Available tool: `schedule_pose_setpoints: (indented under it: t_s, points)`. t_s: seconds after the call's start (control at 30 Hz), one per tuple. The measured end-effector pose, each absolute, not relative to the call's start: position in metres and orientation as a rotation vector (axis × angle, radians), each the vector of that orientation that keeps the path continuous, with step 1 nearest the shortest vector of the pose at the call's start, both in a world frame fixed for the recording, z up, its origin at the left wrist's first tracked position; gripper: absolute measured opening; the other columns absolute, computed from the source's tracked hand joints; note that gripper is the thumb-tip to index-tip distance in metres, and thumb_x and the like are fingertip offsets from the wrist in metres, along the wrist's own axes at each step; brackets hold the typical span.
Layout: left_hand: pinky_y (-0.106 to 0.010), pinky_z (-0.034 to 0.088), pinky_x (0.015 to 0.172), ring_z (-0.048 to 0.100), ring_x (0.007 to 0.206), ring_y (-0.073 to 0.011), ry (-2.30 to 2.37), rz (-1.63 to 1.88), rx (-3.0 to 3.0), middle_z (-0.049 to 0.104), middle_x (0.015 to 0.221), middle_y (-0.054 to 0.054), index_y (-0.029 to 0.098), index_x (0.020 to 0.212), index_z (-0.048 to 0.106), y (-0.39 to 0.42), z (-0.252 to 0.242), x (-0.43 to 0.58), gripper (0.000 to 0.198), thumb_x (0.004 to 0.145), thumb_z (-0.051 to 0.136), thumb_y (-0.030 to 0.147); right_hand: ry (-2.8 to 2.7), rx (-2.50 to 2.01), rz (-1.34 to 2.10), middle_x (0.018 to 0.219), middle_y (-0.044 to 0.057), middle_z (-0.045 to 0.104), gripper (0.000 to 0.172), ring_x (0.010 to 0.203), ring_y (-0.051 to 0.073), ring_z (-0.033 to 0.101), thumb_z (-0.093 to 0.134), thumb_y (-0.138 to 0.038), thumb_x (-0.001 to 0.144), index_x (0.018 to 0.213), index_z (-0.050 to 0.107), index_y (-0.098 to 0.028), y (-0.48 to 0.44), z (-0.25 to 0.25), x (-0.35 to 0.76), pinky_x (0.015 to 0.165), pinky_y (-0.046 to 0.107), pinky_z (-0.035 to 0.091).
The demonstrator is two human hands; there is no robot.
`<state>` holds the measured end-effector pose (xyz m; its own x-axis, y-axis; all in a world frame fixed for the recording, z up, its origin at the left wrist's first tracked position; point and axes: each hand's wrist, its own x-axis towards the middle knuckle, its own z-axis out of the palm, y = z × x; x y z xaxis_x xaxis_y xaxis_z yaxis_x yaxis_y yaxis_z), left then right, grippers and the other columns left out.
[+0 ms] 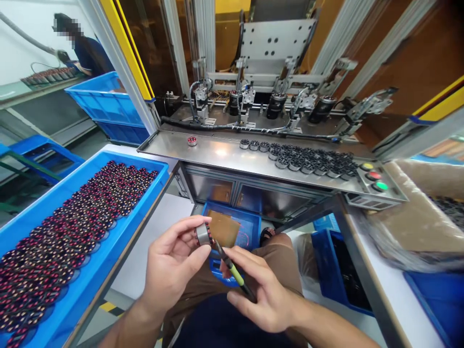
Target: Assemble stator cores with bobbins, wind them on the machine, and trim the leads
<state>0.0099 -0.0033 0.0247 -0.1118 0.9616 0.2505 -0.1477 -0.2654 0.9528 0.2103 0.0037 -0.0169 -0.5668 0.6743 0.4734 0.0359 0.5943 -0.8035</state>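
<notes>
My left hand (170, 266) is closed, holding a small motor stator (203, 235) on its side between fingertips and thumb, above my lap. Its grey metal band faces me, and its wound side with dark and red parts points right. In my right hand (266, 290) is a slim tool with a black and lime-green handle (235, 273). The dark tip of this tool is at the stator's right edge; whether it touches cannot be made out. Nearest on the left, a blue tray (165, 169) is filled with similar stators with red windings (87, 217).
A metal ledge (217, 153) carries a lone red-topped stator (192, 140) and rows of dark ones (308, 159). Machine clamps (203, 104) stand behind. Right are push buttons (374, 176) and a plastic-lined box (416, 217). A blue bin (253, 222) sits below; a person (90, 53) works far left.
</notes>
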Motion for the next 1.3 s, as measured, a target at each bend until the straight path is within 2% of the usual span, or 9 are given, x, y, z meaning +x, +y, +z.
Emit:
schedule_pose_setpoints:
  t_s: [0.33,0.5,0.7,1.1,1.3]
  points:
    - [-0.019,0.058,0.088,0.073,0.098,-0.0144,1.020,1.526,1.221,0.074,0.117,-0.006,0.025,0.114,0.072,-0.004,0.022,0.010,0.036,0.082,0.072,0.008,-1.996,-0.576,0.887,0.085,0.005,0.067,0.070,0.073,0.018,0.064,0.055,-0.007,0.078,0.145,0.043,-0.021,0.004,-0.023,0.210,0.063,0.027,0.054]
    - [-0.025,0.059,0.089,0.069,0.109,-0.0202,0.965,1.595,1.271,0.072,0.118,-0.009,0.023,0.113,0.071,-0.004,0.019,0.007,0.030,0.085,0.069,0.012,-2.026,-0.650,0.863,0.090,0.007,0.067,0.068,0.077,0.019,0.065,0.054,-0.007,0.075,0.141,0.046,-0.020,0.003,-0.015,0.212,0.066,0.026,0.055]
    - [-0.030,0.058,0.093,0.066,0.113,-0.0196,1.013,1.676,1.356,0.072,0.115,-0.008,0.024,0.105,0.072,-0.009,0.022,0.009,0.023,0.089,0.062,0.011,-1.999,-0.531,0.916,0.106,0.009,0.063,0.082,0.094,0.020,0.064,0.053,-0.005,0.069,0.147,0.039,-0.024,0.005,-0.010,0.208,0.079,0.027,0.058]
    - [-0.026,0.054,0.098,0.065,0.113,-0.0162,1.073,1.680,1.567,0.070,0.117,-0.006,0.021,0.107,0.069,-0.013,0.020,0.007,0.026,0.088,0.061,0.005,-2.009,-0.485,0.923,0.102,0.010,0.063,0.081,0.085,0.020,0.063,0.053,-0.006,0.070,0.148,0.039,-0.020,0.007,-0.013,0.205,0.069,0.027,0.054]
    - [-0.027,0.055,0.096,0.065,0.112,-0.0169,1.083,1.664,1.596,0.071,0.117,-0.006,0.021,0.107,0.069,-0.014,0.019,0.006,0.027,0.088,0.061,0.005,-2.028,-0.530,0.900,0.090,0.007,0.065,0.078,0.075,0.018,0.060,0.052,-0.005,0.071,0.147,0.042,-0.020,0.008,-0.018,0.207,0.064,0.028,0.051]
